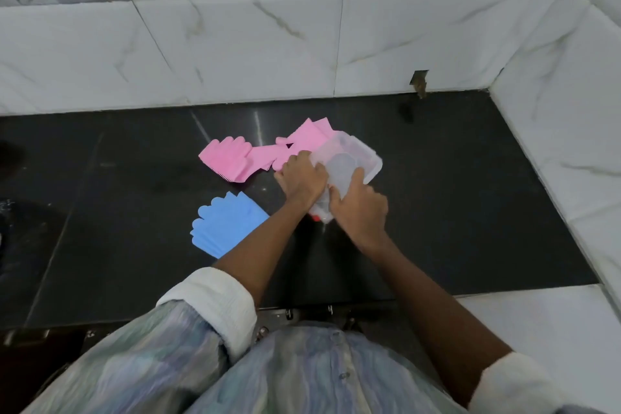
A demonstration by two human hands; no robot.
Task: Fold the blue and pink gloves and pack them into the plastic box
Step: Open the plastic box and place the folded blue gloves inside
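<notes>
Both hands are on the box, right in the middle of the black counter. The left hand clamps its near left side, fingers curled tight over the rim. The right hand grips the near end, thumb laid up across the clear plastic. So each grip is closed on the box, nothing else in either one. The box is translucent and sits tilted, its far end pointing away and to the right; a small red bit shows under its near end, too hidden to name.

Behind the left hand, the pink gloves lie spread on the counter, one with fingers pointing left, another reaching back under the box's far corner. They touch or slip under the box edge there. The blue gloves lie flat and stacked nearer the person, left of the left forearm, fingers pointing left, apart from the box and from the pink pair.

White rolled cuffs sit high on both forearms. Marbled white tiles back the counter and run down its right side.
</notes>
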